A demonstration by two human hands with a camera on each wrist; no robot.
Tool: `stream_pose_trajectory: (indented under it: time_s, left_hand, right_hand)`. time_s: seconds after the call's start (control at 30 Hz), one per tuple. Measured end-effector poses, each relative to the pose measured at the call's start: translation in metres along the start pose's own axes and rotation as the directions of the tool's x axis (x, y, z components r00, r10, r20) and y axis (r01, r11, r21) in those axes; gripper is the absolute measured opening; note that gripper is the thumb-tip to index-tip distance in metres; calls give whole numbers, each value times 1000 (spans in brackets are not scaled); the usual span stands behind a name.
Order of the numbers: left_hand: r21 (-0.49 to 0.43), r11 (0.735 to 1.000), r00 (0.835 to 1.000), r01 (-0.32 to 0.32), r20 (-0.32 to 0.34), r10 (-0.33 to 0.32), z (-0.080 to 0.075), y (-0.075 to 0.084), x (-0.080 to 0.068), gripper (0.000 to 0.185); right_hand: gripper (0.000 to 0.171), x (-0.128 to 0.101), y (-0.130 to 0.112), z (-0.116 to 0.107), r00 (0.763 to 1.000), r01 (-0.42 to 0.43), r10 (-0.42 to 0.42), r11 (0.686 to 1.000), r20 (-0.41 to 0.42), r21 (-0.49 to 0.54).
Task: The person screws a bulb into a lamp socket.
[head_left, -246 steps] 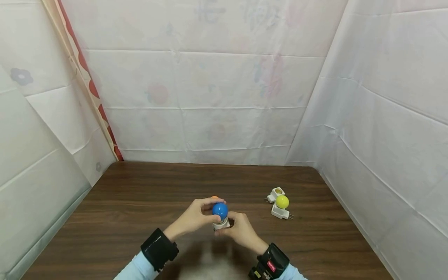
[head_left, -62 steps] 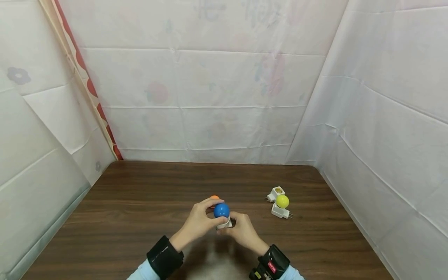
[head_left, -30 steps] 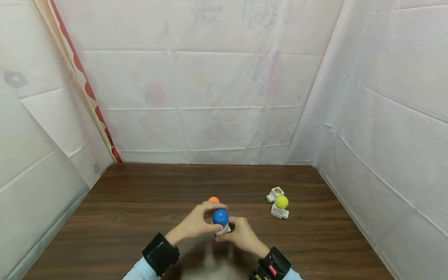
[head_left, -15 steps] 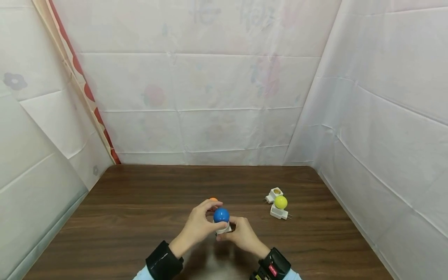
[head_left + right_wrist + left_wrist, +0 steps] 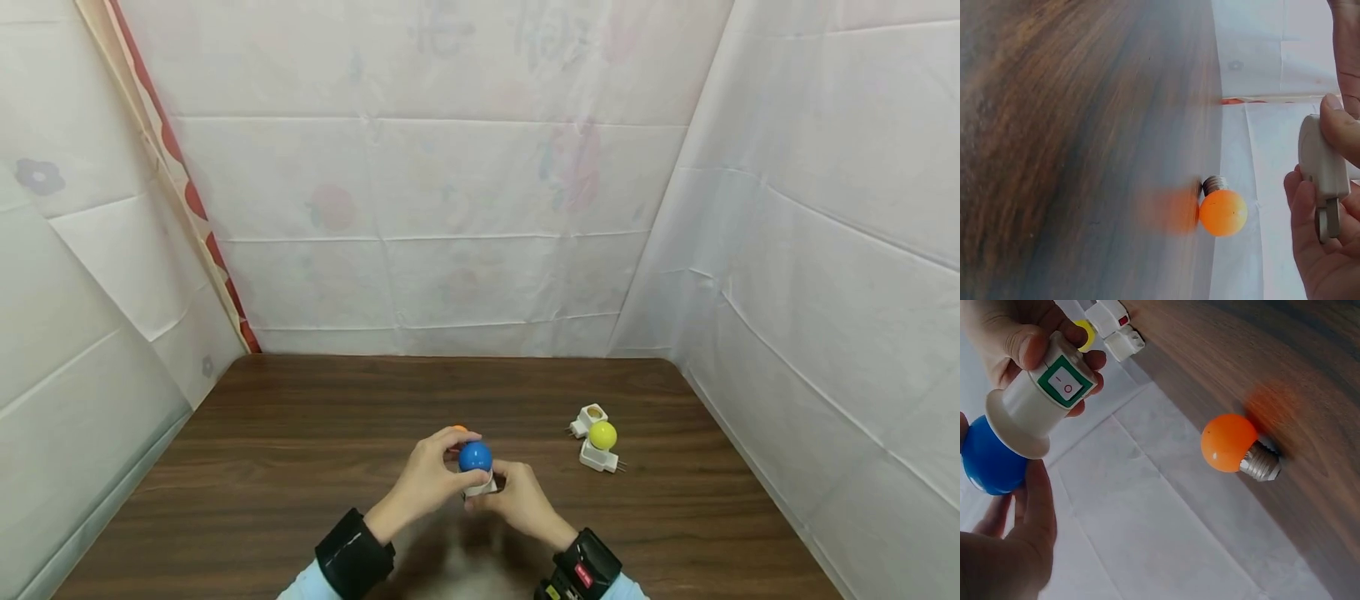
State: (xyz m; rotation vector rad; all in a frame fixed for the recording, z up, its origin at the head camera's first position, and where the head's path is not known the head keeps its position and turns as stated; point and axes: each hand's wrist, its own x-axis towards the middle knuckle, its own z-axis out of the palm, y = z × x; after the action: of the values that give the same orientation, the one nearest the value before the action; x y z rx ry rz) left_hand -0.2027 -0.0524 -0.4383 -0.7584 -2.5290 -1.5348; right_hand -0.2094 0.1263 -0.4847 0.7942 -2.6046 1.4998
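A blue light bulb (image 5: 475,456) sits in a white plug-in lamp socket (image 5: 1025,415), which carries a green-framed rocker switch (image 5: 1065,384). My left hand (image 5: 429,481) holds the bulb's globe between thumb and fingers. From the other side, my right hand (image 5: 521,502) grips the socket's body, and its flat metal prongs (image 5: 1327,222) stick out in the right wrist view. Both hands hold the pair above the front middle of the table. Just behind my left fingers lies an orange bulb (image 5: 1229,444) with a bare silver screw base, mostly hidden in the head view.
On the right of the brown wooden table (image 5: 337,400) a yellow bulb (image 5: 602,435) stands in a second white socket (image 5: 597,457). Touching close behind it is another white socket (image 5: 588,419) with no bulb. White sheeting (image 5: 450,275) walls the back and sides.
Over these seconds my left fingers and wrist shift back and forth around the blue bulb. My right hand keeps its grip on the socket and barely moves. The items on the right stay put.
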Motion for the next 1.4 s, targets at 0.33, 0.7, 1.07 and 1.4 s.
stream_pose_trajectory:
  time_s: [0.33,0.7,1.07,1.4]
  left_hand:
    - [-138,990,969,-38,237,70,-16,-12,15,44]
    - [-130,991,953,-24,296,62,-22,-14,19,43]
    - [-144,989,994,-16,102,31,-8,-11,11,54]
    - [48,999,992,-21,-126,27,3,3,5,49]
  right_hand:
    - [27,9,3,-1,999,32,-32,999,-3,0]
    - [26,10,6,1,1000,9,-9,1000,28,23]
    - [27,10,4,3,1000,10,-10,1000,-19,1]
    - [29,10,3,2,999,5,-4,1000,-36,18]
